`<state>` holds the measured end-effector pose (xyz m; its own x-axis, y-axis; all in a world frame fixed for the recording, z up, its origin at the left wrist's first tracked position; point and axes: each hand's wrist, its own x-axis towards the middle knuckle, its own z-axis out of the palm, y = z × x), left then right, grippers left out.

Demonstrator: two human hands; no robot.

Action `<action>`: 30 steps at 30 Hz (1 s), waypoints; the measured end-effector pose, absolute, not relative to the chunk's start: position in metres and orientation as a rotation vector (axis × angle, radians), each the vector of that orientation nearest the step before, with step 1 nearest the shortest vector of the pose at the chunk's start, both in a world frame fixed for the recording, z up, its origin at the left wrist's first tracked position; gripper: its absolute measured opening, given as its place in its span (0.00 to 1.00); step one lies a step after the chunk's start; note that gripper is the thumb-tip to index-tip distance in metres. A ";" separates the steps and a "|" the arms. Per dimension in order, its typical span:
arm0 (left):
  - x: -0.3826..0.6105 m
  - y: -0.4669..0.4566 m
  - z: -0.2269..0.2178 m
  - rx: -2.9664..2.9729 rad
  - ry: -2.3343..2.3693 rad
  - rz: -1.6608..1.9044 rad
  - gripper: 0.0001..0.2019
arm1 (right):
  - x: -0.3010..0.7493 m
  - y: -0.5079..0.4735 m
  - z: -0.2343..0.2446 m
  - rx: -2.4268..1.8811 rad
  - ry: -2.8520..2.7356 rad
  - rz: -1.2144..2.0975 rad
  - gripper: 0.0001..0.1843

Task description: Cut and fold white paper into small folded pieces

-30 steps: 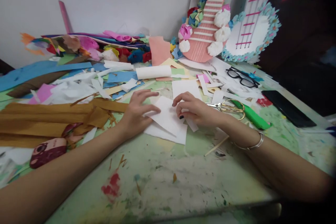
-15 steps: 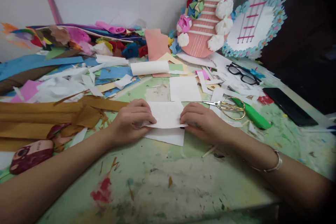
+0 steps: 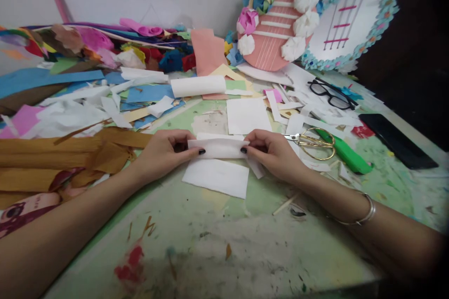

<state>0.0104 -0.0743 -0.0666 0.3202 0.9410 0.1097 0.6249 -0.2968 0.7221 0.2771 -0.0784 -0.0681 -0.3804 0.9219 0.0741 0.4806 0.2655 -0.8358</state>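
Note:
A white paper strip (image 3: 221,148), its near edge bent up, is stretched between my two hands just above the table. My left hand (image 3: 171,149) pinches its left end, thumb in front and fingers behind. At the right end, my right hand (image 3: 268,150) grips it the same way. Below the strip lies a flat white paper piece (image 3: 217,177) on the green table. Behind it is a square white sheet (image 3: 247,116). Gold-handled scissors (image 3: 315,142) rest to the right of my right hand, beside a green tool (image 3: 347,154) whose kind I cannot make out.
A white paper roll (image 3: 198,86) lies behind the hands. Brown crepe paper (image 3: 63,154) and white scraps (image 3: 77,112) cover the left side. Glasses (image 3: 331,93) and a black phone (image 3: 396,140) are at the right. Two decorated paper instruments, one pink (image 3: 270,39), stand at the back.
The paper in my hands has been folded into a narrower strip, and my thumbs have come round to its front. More of the white piece below shows. The view has shifted slightly.

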 end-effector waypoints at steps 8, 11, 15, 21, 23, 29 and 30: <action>0.024 -0.065 -0.069 1.880 1.592 0.899 0.15 | 0.264 -0.076 -0.061 -1.502 -1.872 0.861 0.13; 0.026 -0.062 -0.070 1.872 1.639 0.889 0.15 | 0.262 -0.075 -0.059 -1.547 -1.896 0.791 0.13; 0.028 -0.061 -0.070 1.917 1.681 0.842 0.14 | 0.263 -0.071 -0.059 -1.572 -1.903 0.781 0.12; 0.031 -0.060 -0.068 1.981 1.716 0.795 0.13 | 0.267 -0.066 -0.057 -1.608 -1.891 0.890 0.09; 0.031 -0.060 -0.068 1.984 1.718 0.786 0.12 | 0.267 -0.066 -0.057 -1.610 -1.890 0.910 0.07; 0.023 -0.059 -0.069 1.961 1.538 0.758 0.13 | 0.267 -0.068 -0.057 -1.603 -1.899 0.929 0.02; 0.022 -0.059 -0.069 1.962 1.524 0.750 0.13 | 0.267 -0.068 -0.057 -1.605 -1.909 0.916 0.01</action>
<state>0.0216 -0.0591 -0.0691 0.2057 0.9735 0.0999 0.6734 -0.2148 0.7073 0.2669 -0.0683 -0.0575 -0.1970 0.9787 -0.0575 0.6573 0.0883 -0.7485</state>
